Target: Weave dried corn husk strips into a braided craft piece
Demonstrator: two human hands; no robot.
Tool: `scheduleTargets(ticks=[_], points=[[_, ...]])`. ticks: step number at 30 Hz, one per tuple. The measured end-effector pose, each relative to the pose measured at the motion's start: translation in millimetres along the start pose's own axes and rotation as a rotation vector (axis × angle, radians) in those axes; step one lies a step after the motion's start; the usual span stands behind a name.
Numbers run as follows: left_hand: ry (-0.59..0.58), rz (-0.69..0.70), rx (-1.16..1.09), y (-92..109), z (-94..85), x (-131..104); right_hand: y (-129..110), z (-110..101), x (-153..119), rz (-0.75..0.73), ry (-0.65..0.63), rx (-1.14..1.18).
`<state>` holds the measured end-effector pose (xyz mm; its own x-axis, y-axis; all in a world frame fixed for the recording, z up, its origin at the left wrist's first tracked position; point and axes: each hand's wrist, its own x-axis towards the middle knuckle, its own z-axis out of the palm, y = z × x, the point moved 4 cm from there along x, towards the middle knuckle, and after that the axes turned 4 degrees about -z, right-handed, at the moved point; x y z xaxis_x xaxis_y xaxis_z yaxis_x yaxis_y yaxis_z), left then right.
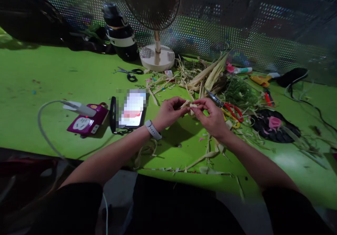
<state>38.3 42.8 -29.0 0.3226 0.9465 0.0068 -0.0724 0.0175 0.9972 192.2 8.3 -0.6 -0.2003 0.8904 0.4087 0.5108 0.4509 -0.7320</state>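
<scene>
Between my two hands is a small pale piece of corn husk (193,108), pinched from both sides. My left hand (170,113), with a pale band on its wrist, grips the husk's left part between thumb and fingers. On the other side, my right hand (212,117) pinches it with thumb and forefinger. The fingertips hide much of the piece. Just beyond my right hand lie scissors with red handles (233,111) and a yellow-handled tool (231,119). A heap of dried corn husks (207,75) lies behind both hands.
A lit phone (133,110) and a purple power strip (91,121) lie left. Black scissors (130,74), a bottle (121,34) and a fan (157,57) stand or lie behind. Right are green strands (240,92), a yellow glue gun (260,80) and a black pad with a pink flower (275,122).
</scene>
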Motion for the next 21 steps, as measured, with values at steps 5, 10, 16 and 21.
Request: scheduleTargets(ticks=[5, 10, 16, 21], points=[[0.014, 0.010, 0.007, -1.6, -0.6, 1.2, 0.6, 0.4, 0.6, 0.032, 0.037, 0.042], [0.019, 0.071, 0.037, -2.3, 0.9, -0.6, -1.9, 0.9, 1.6, 0.006, 0.035, 0.019], [0.002, 0.114, 0.139, -1.1, 0.7, -2.5, -6.1, 1.2, 1.9, -0.116, -0.033, -0.058], [0.017, 0.178, 0.259, 4.6, 1.6, -6.5, 0.9, -1.2, 2.0, 0.031, 0.027, -0.052]])
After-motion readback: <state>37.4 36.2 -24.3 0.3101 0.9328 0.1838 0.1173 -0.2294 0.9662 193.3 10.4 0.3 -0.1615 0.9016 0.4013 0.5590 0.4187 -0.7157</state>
